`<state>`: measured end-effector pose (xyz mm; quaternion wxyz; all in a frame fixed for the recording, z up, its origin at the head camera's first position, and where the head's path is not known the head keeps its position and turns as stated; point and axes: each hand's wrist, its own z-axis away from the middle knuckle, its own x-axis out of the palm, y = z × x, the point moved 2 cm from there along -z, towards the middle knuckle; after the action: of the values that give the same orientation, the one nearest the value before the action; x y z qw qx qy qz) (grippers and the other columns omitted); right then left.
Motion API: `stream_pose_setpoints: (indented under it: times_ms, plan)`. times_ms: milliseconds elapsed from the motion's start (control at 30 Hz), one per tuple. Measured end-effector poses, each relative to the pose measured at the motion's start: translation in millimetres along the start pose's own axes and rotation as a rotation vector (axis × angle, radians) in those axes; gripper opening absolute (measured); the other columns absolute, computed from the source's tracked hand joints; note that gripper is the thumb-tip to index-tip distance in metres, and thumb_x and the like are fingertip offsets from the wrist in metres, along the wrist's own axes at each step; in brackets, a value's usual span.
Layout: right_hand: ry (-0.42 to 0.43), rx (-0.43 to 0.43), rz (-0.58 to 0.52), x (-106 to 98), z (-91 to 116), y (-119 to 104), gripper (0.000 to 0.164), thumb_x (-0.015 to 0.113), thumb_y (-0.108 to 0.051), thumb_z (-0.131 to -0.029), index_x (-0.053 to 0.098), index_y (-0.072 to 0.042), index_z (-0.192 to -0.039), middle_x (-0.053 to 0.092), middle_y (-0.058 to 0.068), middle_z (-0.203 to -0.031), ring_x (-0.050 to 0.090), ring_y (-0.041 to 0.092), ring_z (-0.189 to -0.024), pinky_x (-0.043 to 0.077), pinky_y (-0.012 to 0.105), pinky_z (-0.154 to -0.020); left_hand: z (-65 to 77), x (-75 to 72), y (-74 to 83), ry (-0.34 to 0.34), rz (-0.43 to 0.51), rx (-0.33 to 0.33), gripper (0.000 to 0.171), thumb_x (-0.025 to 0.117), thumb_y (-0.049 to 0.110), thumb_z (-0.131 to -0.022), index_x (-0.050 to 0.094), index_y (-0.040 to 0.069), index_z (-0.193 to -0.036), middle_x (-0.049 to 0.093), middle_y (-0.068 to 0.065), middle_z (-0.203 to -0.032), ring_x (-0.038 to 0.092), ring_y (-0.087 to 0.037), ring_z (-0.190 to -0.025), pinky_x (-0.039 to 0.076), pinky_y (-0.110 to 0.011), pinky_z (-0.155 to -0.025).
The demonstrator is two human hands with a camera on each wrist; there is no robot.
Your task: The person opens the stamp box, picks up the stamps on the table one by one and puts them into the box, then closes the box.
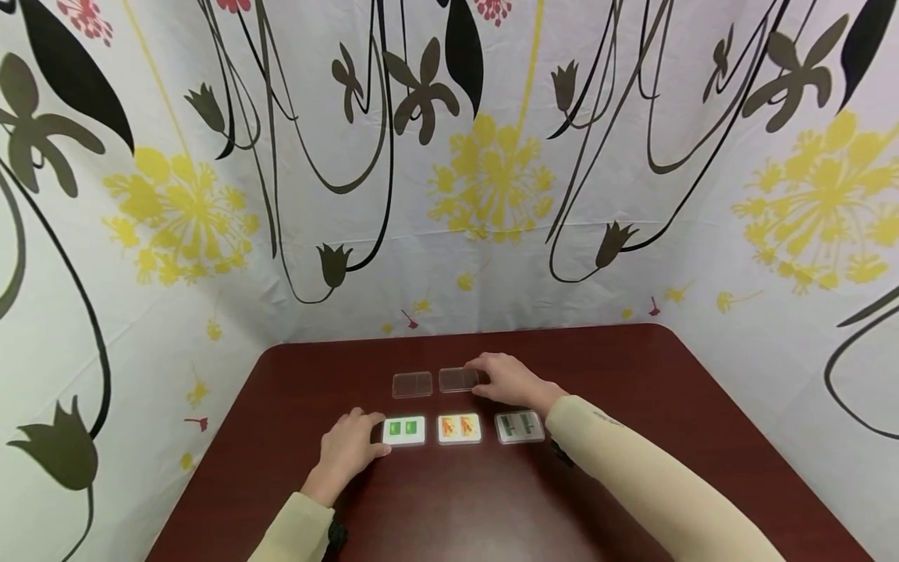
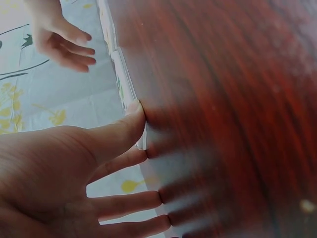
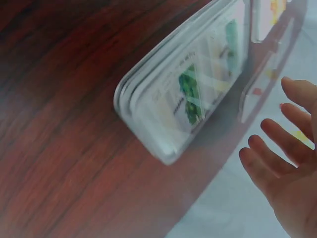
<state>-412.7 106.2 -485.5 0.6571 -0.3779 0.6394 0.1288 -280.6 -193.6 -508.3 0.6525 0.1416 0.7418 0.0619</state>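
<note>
My left hand [image 1: 349, 446] is at the left end of a flat clear case with two green cards [image 1: 403, 431]. Its thumb and index finger pinch the near and far edges; the other fingers spread on the table. Beyond the row, my right hand [image 1: 516, 380] reaches over the right end of a clear empty-looking case [image 1: 455, 380]. In the right wrist view its fingers [image 3: 285, 139] are spread and loosely bent, with nothing visible between them. A second clear case [image 1: 412, 384] lies to the left of that one.
A case with orange pictures [image 1: 460, 428] lies mid-row. At right, under my forearm, sits a case with dark green pictures [image 1: 520, 426], which looks layered in the right wrist view. The reddish-brown table [image 1: 449, 492] meets a flower-patterned cloth [image 1: 485, 273] behind and at both sides.
</note>
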Motion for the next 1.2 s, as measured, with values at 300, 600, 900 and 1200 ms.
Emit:
stream_pose_setpoints:
  times_ms: [300, 600, 900, 1200]
  plan:
    - [-0.011, 0.041, 0.046, 14, -13, -1, 0.047, 0.073, -0.028, -0.095, 0.062, -0.015, -0.139, 0.057, 0.004, -0.137, 0.058, 0.023, -0.12, 0.049, 0.043, -0.095, 1.5, 1.6, -1.1, -0.009, 0.003, 0.001, 0.055, 0.088, 0.034, -0.078, 0.07, 0.014, -0.126, 0.062, -0.015, -0.11, 0.059, -0.028, -0.086, 0.051, -0.046, -0.058]
    - [-0.045, 0.071, 0.05, 28, -20, 5, 0.049, 0.073, -0.033, -0.094, 0.062, -0.018, -0.14, 0.057, 0.003, -0.138, 0.057, 0.023, -0.122, 0.049, 0.043, -0.096, 1.7, 5.0, -8.9, -0.006, 0.085, 0.01, 0.058, 0.089, 0.035, -0.077, 0.07, 0.015, -0.128, 0.061, -0.018, -0.121, 0.057, -0.038, -0.107, 0.054, -0.053, -0.071]
    - [-0.027, 0.024, 0.055, 30, -27, 8, 0.044, 0.077, -0.029, -0.091, 0.068, -0.016, -0.132, 0.061, 0.002, -0.127, 0.061, 0.02, -0.111, 0.052, 0.039, -0.089, -4.9, 7.5, -16.9, -0.022, 0.258, 0.006, 0.055, 0.089, 0.029, -0.078, 0.071, 0.017, -0.129, 0.05, -0.026, -0.142, 0.044, -0.045, -0.132, 0.037, -0.069, -0.098]
    - [-0.054, 0.01, 0.054, 23, -24, 2, 0.043, 0.077, -0.028, -0.091, 0.069, -0.012, -0.13, 0.063, 0.003, -0.12, 0.061, 0.02, -0.106, 0.052, 0.037, -0.085, -8.8, 7.0, -18.4, -0.051, 0.251, 0.005, 0.051, 0.089, 0.029, -0.078, 0.073, 0.02, -0.125, 0.05, -0.023, -0.142, 0.043, -0.044, -0.132, 0.036, -0.069, -0.099]
